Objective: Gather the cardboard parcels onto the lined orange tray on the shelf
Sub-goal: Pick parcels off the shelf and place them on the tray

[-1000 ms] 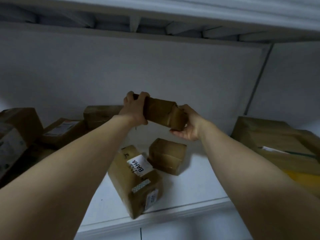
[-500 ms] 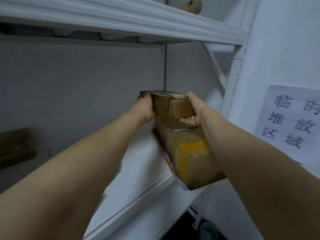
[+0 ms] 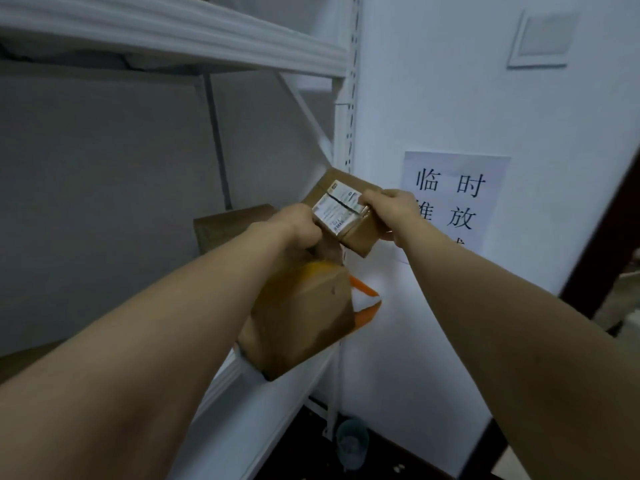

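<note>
I hold a small cardboard parcel [image 3: 349, 216] with a white shipping label between both hands, above the right end of the shelf. My left hand [image 3: 298, 226] grips its left end and my right hand [image 3: 391, 213] grips its right end. Directly below sits a large brown parcel [image 3: 301, 317] with a yellow patch on top. An orange tray [image 3: 365, 306] with a white liner shows only as a corner at that parcel's right. Another brown parcel [image 3: 228, 226] lies behind my left hand, partly hidden.
The white shelf board [image 3: 242, 403] has its front edge running low across the middle. A white upright post [image 3: 346, 133] and an upper shelf [image 3: 173, 36] frame the bay. A paper sign [image 3: 457, 199] hangs on the white wall at right. A small cup [image 3: 351, 441] stands on the floor.
Both hands have carried the small parcel rightwards from the pile of parcels at the left to above the big parcel by the orange tray. The parcel's label now faces up.
</note>
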